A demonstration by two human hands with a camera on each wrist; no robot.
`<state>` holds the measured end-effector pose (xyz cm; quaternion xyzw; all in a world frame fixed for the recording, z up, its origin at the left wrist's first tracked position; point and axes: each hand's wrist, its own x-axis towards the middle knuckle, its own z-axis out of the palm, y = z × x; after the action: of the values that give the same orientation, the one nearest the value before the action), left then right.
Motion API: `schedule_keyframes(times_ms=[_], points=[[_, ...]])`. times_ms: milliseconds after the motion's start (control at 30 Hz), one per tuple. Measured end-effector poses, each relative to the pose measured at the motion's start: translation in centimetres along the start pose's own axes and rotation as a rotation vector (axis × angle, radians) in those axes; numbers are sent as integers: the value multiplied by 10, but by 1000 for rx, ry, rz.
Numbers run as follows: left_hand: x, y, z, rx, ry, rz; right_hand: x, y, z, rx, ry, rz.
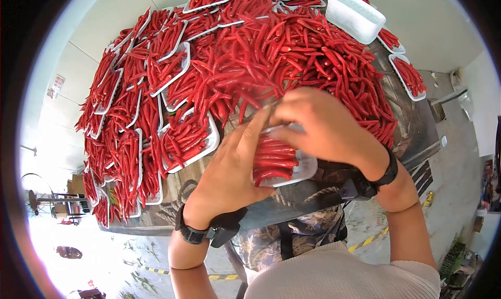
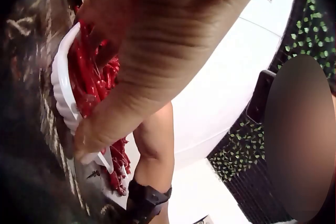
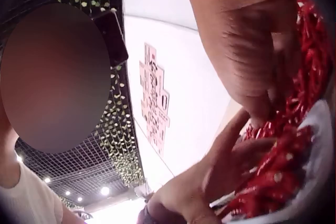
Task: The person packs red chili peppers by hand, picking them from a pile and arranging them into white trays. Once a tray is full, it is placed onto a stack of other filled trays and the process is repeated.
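A white foam tray (image 1: 308, 168) filled with red chili peppers (image 1: 274, 158) is at the table's near edge. My left hand (image 1: 227, 168) grips the tray from its left side, the thumb along the near rim and the fingers toward the far end. In the left wrist view, that thumb lies against the tray's white rim (image 2: 62, 77). My right hand (image 1: 318, 121) bends over the tray from the right, its fingers curled down near the left fingertips and its thumb over the peppers. In the right wrist view, its fingertips reach the peppers (image 3: 278, 176); I cannot tell whether they pinch any.
A large heap of loose chili peppers (image 1: 334, 64) covers the table beyond the hands. Several filled trays (image 1: 211, 137) crowd the left side, some overlapping. A stack of white trays (image 1: 355, 17) stands at the far right, near another filled tray (image 1: 409, 77).
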<state>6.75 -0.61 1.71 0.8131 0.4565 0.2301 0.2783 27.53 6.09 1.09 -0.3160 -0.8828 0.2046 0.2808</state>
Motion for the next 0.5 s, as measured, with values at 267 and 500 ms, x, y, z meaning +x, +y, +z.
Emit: schedule_keyframes(times_ms=[267, 500], points=[[0, -4, -2, -101, 76, -3, -15, 42, -57, -358, -173, 112], [-3, 0, -9, 84, -53, -86, -14, 30, -38, -373, -303, 53]])
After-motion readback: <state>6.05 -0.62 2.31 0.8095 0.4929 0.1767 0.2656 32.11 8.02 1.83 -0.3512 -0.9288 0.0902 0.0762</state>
